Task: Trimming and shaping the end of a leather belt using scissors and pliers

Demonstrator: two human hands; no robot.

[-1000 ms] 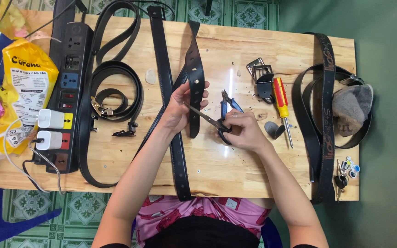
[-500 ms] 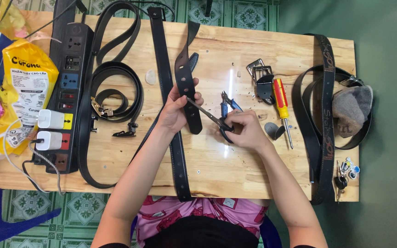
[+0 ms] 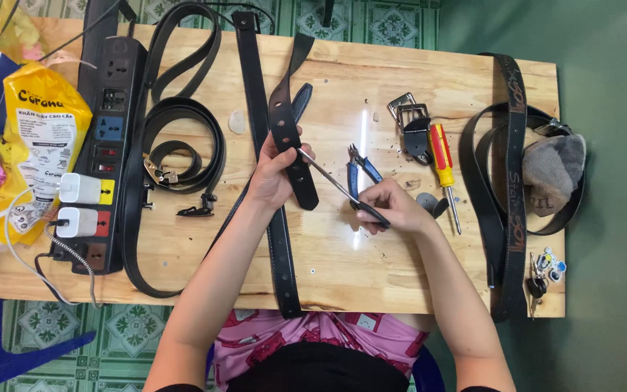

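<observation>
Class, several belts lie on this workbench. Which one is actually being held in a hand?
The short black belt piece with punched holes, gripped by the left hand at mid-table. The coiled belts and the brown belt lie untouched.

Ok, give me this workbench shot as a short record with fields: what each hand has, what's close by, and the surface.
left hand: left hand grips a black belt strap with punched holes
right hand: right hand holds scissors, tip at the strap
beside right hand: blue-handled pliers, red and yellow screwdriver, metal buckle
left side: black power strip with two white plugs, coiled belts
right side: brown belt
surface: wooden table
</observation>
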